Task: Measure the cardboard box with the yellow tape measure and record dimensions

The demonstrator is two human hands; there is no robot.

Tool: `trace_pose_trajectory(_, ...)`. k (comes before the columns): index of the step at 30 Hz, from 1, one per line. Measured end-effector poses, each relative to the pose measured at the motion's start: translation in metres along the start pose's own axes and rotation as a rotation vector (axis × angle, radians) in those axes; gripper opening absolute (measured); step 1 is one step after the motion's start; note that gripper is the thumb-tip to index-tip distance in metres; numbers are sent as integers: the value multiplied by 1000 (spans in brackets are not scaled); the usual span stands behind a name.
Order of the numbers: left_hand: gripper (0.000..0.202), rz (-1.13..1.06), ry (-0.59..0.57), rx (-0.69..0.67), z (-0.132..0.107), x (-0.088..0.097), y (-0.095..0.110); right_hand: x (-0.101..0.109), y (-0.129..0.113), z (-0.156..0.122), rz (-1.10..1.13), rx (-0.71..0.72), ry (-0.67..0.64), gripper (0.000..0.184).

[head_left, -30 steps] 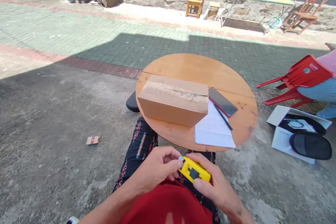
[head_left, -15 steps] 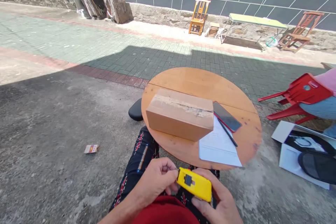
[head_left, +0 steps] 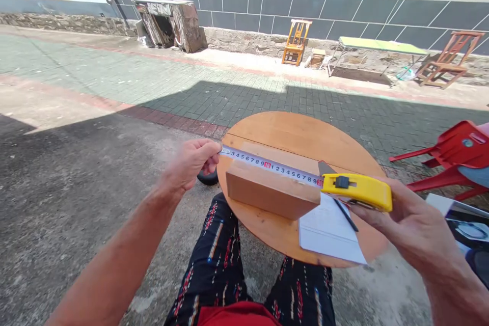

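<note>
My right hand (head_left: pixel 410 221) grips a yellow tape measure case (head_left: pixel 357 191) above the right end of a cardboard box (head_left: pixel 269 191). My left hand (head_left: pixel 193 163) pinches the end of the white tape blade (head_left: pixel 271 166), which stretches along the box's top from its left end. The box lies on a round wooden table (head_left: pixel 301 137). A sheet of white paper (head_left: pixel 328 229) with a black pen (head_left: pixel 346 214) lies on the table beside the box, under my right hand. A dark phone (head_left: pixel 324 168) shows partly behind the tape case.
Red plastic chairs (head_left: pixel 451 155) stand at the right, with a seated person's leg behind them. A white box (head_left: pixel 462 214) with dark items lies on the ground at the right. Wooden chairs (head_left: pixel 296 41) and a green table (head_left: pixel 376 46) line the far wall. My patterned trousers (head_left: pixel 229 254) are below.
Both hands rose from my lap to the box. The left hand pulled the tape out leftward and the right hand carried the case to the box's right end.
</note>
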State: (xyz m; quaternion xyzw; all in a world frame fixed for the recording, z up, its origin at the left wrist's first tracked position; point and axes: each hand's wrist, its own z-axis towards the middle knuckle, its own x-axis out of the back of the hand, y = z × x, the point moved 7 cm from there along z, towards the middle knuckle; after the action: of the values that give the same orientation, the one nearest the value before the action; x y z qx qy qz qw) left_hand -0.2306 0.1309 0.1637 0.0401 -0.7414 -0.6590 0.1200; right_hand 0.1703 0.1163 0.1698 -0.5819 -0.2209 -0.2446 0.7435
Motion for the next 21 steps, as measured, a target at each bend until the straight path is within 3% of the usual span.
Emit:
trace_pose_trajectory(3, 20, 94, -53, 38, 28, -14, -4, -11, 7, 28, 127, -50, -85, 48)
trace_pose_trajectory(7, 15, 184, -92, 71, 51, -28, -12, -19, 17, 44, 207, -97, -135, 49)
trace_pose_trajectory(15, 13, 372, -169, 129, 59, -39, -16, -13, 29, 49, 215, -112, -168, 46)
trace_pose_trajectory(21, 7, 485, -182, 152, 64, -38, -19, -10, 17, 47, 328, -56, -114, 43)
